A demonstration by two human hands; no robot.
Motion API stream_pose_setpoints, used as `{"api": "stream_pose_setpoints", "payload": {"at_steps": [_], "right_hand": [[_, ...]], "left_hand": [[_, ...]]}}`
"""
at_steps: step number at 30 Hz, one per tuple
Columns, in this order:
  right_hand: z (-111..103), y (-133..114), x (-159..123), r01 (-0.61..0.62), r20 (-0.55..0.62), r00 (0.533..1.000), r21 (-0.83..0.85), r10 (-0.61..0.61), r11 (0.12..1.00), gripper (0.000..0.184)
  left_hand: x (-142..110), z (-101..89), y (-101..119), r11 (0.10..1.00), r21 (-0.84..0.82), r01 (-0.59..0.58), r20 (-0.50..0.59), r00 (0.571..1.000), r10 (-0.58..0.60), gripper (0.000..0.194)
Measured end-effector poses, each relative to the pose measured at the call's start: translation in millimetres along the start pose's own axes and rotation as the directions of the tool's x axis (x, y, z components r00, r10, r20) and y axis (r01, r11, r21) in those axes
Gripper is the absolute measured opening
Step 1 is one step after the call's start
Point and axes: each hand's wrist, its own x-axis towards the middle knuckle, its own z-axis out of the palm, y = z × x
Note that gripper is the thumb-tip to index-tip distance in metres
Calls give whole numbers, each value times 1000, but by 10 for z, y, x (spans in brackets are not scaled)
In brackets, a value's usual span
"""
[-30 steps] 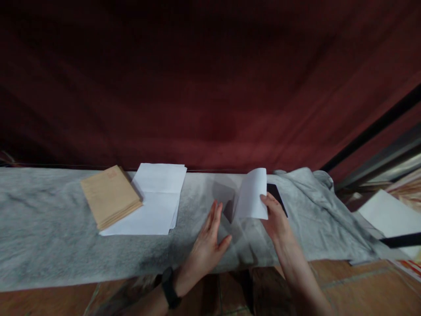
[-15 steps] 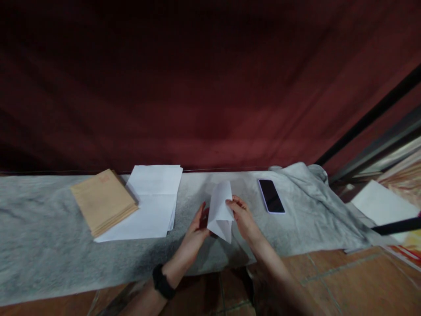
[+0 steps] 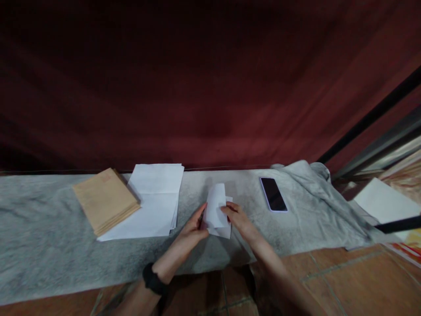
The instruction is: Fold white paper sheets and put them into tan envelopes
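Observation:
A folded white sheet of paper (image 3: 216, 210) is held between my two hands over the grey cloth, its layers slightly offset at the right and lower edges. My left hand (image 3: 194, 227), with a black watch on its wrist, grips the paper's left edge between thumb and fingers. My right hand (image 3: 238, 219) pinches the right side, thumb on the upper layer and fingers behind it. To the left lies a stack of white sheets (image 3: 154, 213) with a crease across the top one. Brown envelopes (image 3: 107, 199) rest in a pile over its left part.
A phone with a purple case (image 3: 273, 194) lies right of my hands. Grey cloth (image 3: 59, 263) covers the narrow surface, bunched at its right end. Dark red fabric (image 3: 210, 96) hangs behind. Black bars (image 3: 371, 114) and papers stand at the right, above a tiled floor (image 3: 355, 281).
The paper's folded layers have come closer together and lie flatter. Both hands have shifted slightly left with it, and the left hand has closed on its left edge.

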Motion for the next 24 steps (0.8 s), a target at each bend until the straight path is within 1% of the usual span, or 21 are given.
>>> {"api": "stream_pose_setpoints", "payload": {"at_steps": [2,4,6,8,9,11,14,16,18,20,22,24], "right_hand": [[-42,35,-19,-63,17,998,17,63,998,28],[-67,58,-38,-70,56,996,-3,70,998,31],[-76,79,-51,-51,102,993,-39,55,998,34],[-83,106,-61,-28,142,989,-67,38,997,36],[-89,121,-65,-17,158,987,-72,28,997,35],[-113,147,-73,17,174,985,-79,-3,997,33],[-188,170,-80,71,171,984,-132,-48,989,29],[-250,177,-78,84,133,990,-210,-56,974,28],[-300,183,-71,65,66,997,-314,-46,947,27],[-325,193,-64,36,5,999,-408,-37,912,23],[-324,202,-63,19,-36,999,-446,-39,895,18],[-306,199,-72,3,-66,997,-408,-33,913,18]], "left_hand": [[0,-51,30,971,-210,118,35,993,-113,82],[22,-96,57,902,-363,233,61,972,-227,77],[61,-114,70,836,-440,327,65,940,-334,67],[105,-98,64,799,-473,371,27,913,-408,59],[124,-81,56,799,-477,367,-9,907,-422,57],[152,-38,33,823,-462,330,-70,912,-405,55],[169,6,10,853,-439,282,-93,930,-356,52],[169,12,6,859,-433,274,-116,928,-354,49],[164,8,6,863,-424,275,-142,921,-363,47],[159,2,4,861,-426,278,-139,920,-366,45],[156,5,2,844,-456,281,-117,922,-370,43],[157,16,0,818,-506,273,-87,928,-363,42]]}}
